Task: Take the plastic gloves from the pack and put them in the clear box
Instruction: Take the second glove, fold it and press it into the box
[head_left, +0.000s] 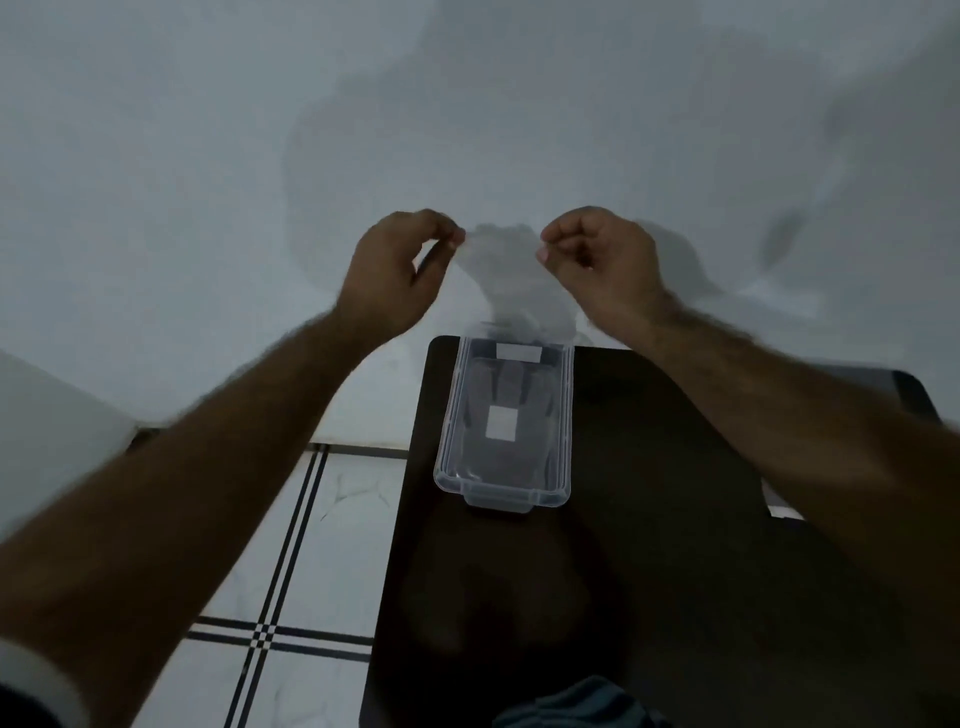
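Nearest to us, at the bottom edge, we see a piece of striped cloth (576, 706), and it lies at the near side of the dark table (675, 545). To the left of the table we see the white floor (332, 519) with black lines on its tiles.

On the far part of the table stands the clear box (505, 421). It is open on top and its long side points away from us. Some thin plastic seems to lie already inside the box, but we cannot tell how many pieces.

Beyond the far end of the box, and higher than it, we hold one plastic glove (511, 280) between both hands. The left hand (395, 275) is to the left of the box and its grip is pressed together, thumb against forefinger, pinching the left top corner of the glove. The right hand (602, 260) is to the right of the box and its grip pinches the right top corner in the same way. The glove hangs down between them, and its lower end reaches the far rim of the box.

Behind the hands there is a pale wall (467, 104) with our shadows on it. We cannot see the pack clearly.
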